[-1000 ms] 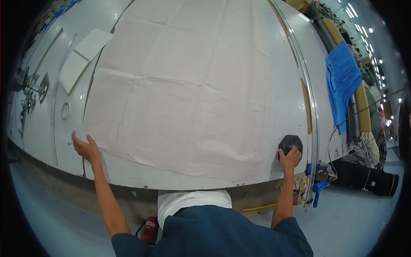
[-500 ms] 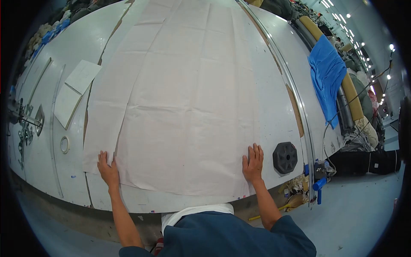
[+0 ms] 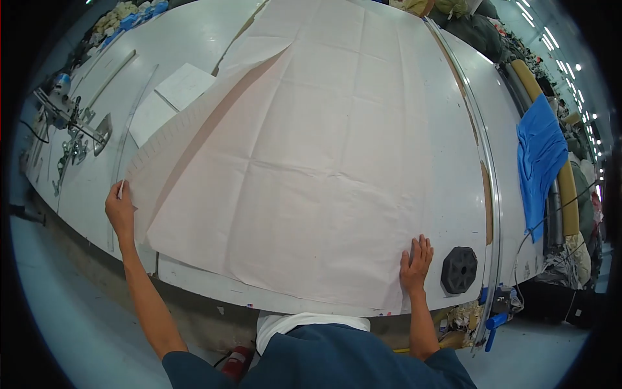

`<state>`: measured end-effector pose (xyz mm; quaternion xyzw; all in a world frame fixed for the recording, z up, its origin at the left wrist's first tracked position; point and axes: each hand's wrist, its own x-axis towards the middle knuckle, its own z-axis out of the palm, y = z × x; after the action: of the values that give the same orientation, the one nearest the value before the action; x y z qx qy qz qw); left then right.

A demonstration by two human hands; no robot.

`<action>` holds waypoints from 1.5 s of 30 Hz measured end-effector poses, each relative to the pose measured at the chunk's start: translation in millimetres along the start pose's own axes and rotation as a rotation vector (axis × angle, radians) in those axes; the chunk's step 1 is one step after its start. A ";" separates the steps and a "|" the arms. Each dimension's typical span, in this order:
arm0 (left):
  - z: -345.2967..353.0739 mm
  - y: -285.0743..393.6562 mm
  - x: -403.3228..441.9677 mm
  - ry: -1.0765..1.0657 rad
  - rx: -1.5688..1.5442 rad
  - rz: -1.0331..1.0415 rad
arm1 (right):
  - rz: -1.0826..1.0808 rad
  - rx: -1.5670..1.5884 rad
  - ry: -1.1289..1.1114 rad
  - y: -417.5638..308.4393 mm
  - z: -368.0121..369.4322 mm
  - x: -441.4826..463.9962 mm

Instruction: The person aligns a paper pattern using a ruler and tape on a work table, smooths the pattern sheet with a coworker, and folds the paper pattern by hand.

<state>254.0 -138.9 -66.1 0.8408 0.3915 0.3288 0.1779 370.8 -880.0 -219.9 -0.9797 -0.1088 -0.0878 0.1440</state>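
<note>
Wide workroom, with heaped bundles (image 3: 476, 39) toward one o'clock, surrounds a broad white surface (image 3: 453, 181) that fills most of the view. Across its middle, from twelve o'clock down to six, lies a large pale sheet (image 3: 324, 207); I cannot tell whether it is paper or cloth. Much of it is spread out, with fold lines and some wrinkles showing. What is not flat is the side toward nine o'clock, where a flap (image 3: 162, 152) stands raised, with a shadowed gap between it and the flat part. Whether flap and flat part are one piece or two layers, I cannot tell.

At nine o'clock the left hand (image 3: 121, 211) has its grip pinched together on the flap's edge. At four o'clock the right hand (image 3: 416, 264) rests on the sheet near its border, fingers stretched out, its grip closed on nothing. Just beyond it, off the sheet, sits a dark eight-sided weight (image 3: 459, 261).

Two flat boards (image 3: 184, 86) lie toward ten o'clock, partly behind the flap. A metal rail (image 3: 494, 188) and a blue cloth (image 3: 543, 162) are at three. As for containers, a black bag-like bundle (image 3: 544, 301) lies near four o'clock, its contents hidden, and a red fire extinguisher (image 3: 238, 362) stands toward seven.
</note>
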 end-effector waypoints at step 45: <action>-64.0 -104.0 43.9 0.148 -0.478 -0.452 | 0.009 -0.007 -0.005 5.0 0.5 -1.5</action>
<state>174.4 -36.7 -59.7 0.6411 0.4916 0.4235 0.4098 370.7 -884.7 -222.0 -0.9808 -0.1046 -0.0853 0.1407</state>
